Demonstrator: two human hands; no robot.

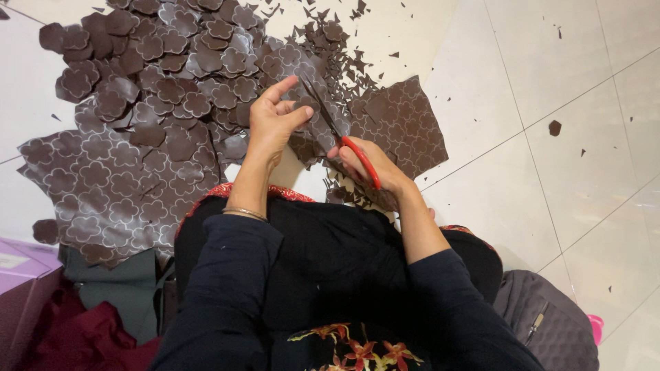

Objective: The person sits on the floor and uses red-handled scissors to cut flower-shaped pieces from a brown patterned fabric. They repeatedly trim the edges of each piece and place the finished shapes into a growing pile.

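The right hand [371, 168] is wrapped around the red handles of a pair of scissors with dark metal blades [337, 130]. The blades point up and away from the person, and they are open a little. They bite into a brown sheet of thin material with white flower outlines drawn on it [402, 124]. This sheet lies on the pale tiled floor [550, 69], just past the person's knees.

The left hand [273, 120] pinches the edge of the same sheet, right beside the blades. Its thumb and fingers are pressed on the material, and the first finger sticks out straight. A thin bracelet [242, 214] sits on the left wrist.

To the left there is a big heap of brown flower-shaped cut-outs [172, 75]. A larger uncut piece with the same white pattern [89, 192] lies below the heap. Tiny brown scraps [344, 62] are scattered on the floor near the scissors (one bigger scrap [555, 128] lies well apart, on the right).

A purple box [20, 268] and dark red cloth [89, 336] are at the bottom left. A grey quilted bag [550, 323] is at the bottom right.
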